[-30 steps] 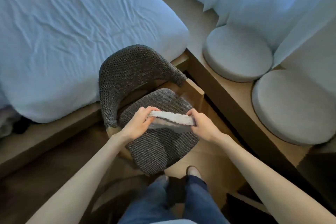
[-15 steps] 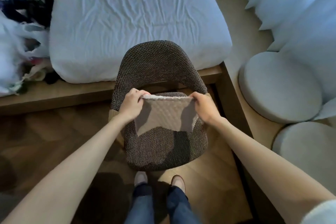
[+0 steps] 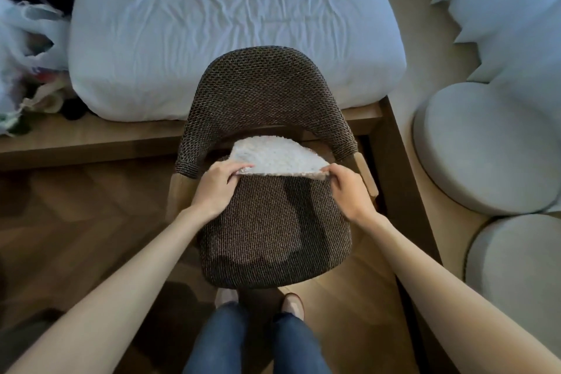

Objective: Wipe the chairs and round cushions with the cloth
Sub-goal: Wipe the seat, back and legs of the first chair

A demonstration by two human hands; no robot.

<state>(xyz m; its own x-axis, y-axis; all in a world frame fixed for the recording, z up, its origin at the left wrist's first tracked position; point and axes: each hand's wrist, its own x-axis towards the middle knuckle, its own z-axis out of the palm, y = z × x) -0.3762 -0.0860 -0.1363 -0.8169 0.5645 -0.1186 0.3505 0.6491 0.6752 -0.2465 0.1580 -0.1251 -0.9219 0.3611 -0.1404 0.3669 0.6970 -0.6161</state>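
A dark woven chair (image 3: 267,234) with a curved backrest and pale wooden arm ends stands in front of me, its back toward the bed. Over the rear of its seat I hold a white fluffy cloth (image 3: 277,156). My left hand (image 3: 217,188) pinches the cloth's near left corner and my right hand (image 3: 349,191) pinches its near right corner. The cloth spreads away from me toward the backrest. Two round pale grey cushions lie on a ledge at the right, one farther (image 3: 485,146) and one nearer (image 3: 522,267).
A bed with a wrinkled white sheet (image 3: 227,18) on a wooden frame (image 3: 91,143) stands behind the chair. Bags and clothes (image 3: 27,39) are piled at the far left. Pale curtains (image 3: 501,9) hang at the upper right. My feet (image 3: 261,304) stand on the wooden floor by the chair's front.
My view has swung to face the chair squarely. The cloth, hanging down toward me half a second ago, has flipped away and now spreads toward the backrest. Both hands keep hold of its corners.
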